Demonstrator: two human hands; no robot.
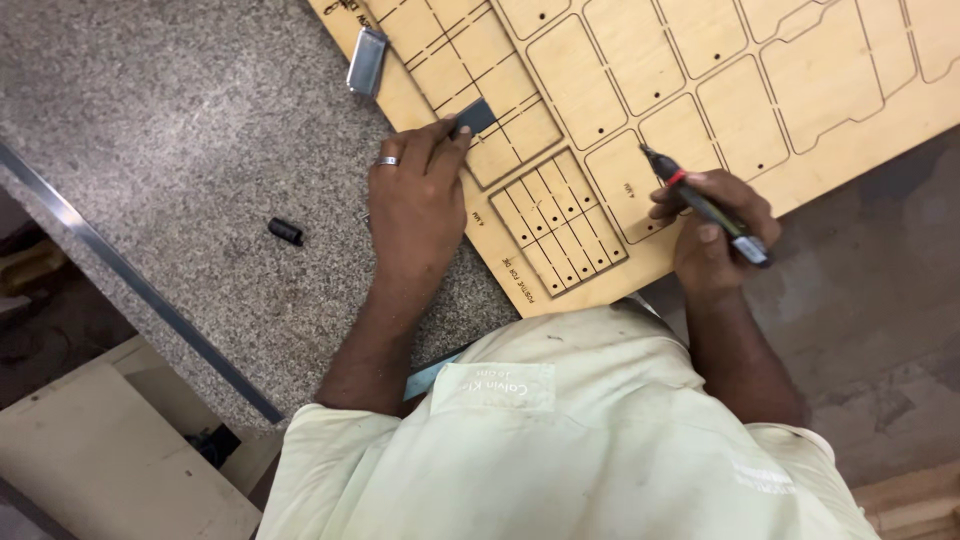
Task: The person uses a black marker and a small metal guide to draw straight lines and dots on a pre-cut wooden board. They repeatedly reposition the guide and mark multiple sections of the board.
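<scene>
**Two hands on one laser-cut plywood sheet**

Your right hand (715,225) grips one black marker (705,205), its tip touching the plywood sheet (700,60). Your left hand (415,195) pinches one small dark block (475,117) against the sheet. Left, on the granite counter (180,120), lie one metal case (366,62) and one black cap (285,232).

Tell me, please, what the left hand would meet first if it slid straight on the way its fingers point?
Probably only more of the cut plywood sheet: the left hand already pinches a small dark block there.
</scene>
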